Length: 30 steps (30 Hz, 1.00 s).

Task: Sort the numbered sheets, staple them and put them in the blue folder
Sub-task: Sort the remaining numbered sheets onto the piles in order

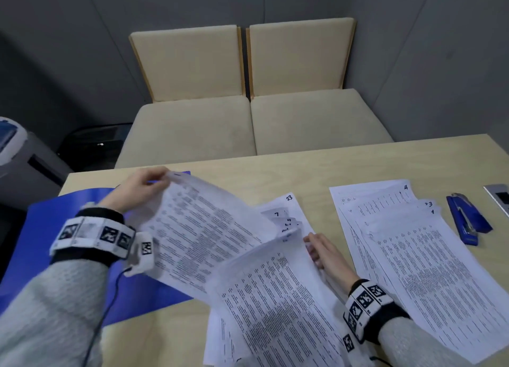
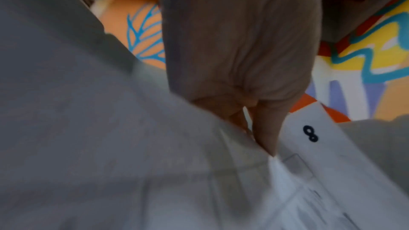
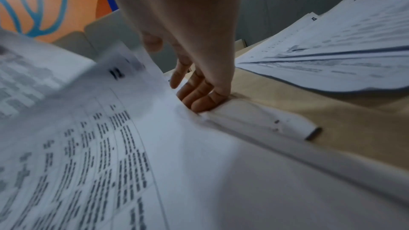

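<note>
My left hand pinches the top corner of a printed sheet and holds it lifted over the middle pile, where 7 and 23 show. In the left wrist view the fingers pinch a sheet marked 8. My right hand lies with straight fingers under the raised edge of another sheet of that pile. A second fanned pile, numbered 4, 3 and 1, lies to the right. The open blue folder lies at the left. A blue stapler lies far right.
The wooden table ends just beyond the papers, with two beige cushioned seats behind it. A grey device sits at the right edge. A grey bin or machine stands off the table's left corner.
</note>
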{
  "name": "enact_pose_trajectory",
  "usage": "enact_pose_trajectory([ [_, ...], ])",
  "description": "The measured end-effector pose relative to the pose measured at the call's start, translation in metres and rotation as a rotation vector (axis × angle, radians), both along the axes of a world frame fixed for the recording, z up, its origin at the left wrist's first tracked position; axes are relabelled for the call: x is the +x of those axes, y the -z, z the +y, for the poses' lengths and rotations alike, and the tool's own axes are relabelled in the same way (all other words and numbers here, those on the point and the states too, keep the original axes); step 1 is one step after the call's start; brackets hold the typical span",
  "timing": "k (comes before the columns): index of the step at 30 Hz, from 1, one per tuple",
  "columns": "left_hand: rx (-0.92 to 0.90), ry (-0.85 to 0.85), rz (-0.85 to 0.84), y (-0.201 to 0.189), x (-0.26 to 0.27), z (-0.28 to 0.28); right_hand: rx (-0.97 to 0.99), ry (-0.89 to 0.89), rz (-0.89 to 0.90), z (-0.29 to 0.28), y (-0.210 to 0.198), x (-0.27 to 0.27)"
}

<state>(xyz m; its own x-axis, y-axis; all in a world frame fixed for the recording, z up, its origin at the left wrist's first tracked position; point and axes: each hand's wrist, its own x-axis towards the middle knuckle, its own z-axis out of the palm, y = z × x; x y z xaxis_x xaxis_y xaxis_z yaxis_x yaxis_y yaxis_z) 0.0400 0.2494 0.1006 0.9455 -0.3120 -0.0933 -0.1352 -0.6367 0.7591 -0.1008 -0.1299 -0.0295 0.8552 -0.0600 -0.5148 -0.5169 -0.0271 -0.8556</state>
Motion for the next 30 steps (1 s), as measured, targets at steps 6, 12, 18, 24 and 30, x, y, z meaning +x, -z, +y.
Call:
enact_pose_trajectory([
  [6, 0.454, -0.105, 0.234, 0.046, 0.02, 0.11, -0.295, -0.161, -0.043, 0.001, 0.001, 0.009],
  [12, 0.674, -0.189, 0.313, 0.099, -0.005, 0.083, -0.537, -0.182, -0.029, 0.004, 0.022, 0.014],
  [18, 0.745, -0.294, -0.071, 0.102, -0.018, -0.041, -0.784, -0.32, -0.005, 0.014, 0.022, 0.016],
  [24, 0.371, 0.194, -0.272, 0.105, -0.025, -0.183, -0.838, -0.369, -0.012, 0.014, 0.019, 0.013],
  [30, 0.353, 0.234, -0.352, 0.114, -0.027, -0.199, -0.779, -0.342, -0.082, 0.01, 0.019, 0.006],
])
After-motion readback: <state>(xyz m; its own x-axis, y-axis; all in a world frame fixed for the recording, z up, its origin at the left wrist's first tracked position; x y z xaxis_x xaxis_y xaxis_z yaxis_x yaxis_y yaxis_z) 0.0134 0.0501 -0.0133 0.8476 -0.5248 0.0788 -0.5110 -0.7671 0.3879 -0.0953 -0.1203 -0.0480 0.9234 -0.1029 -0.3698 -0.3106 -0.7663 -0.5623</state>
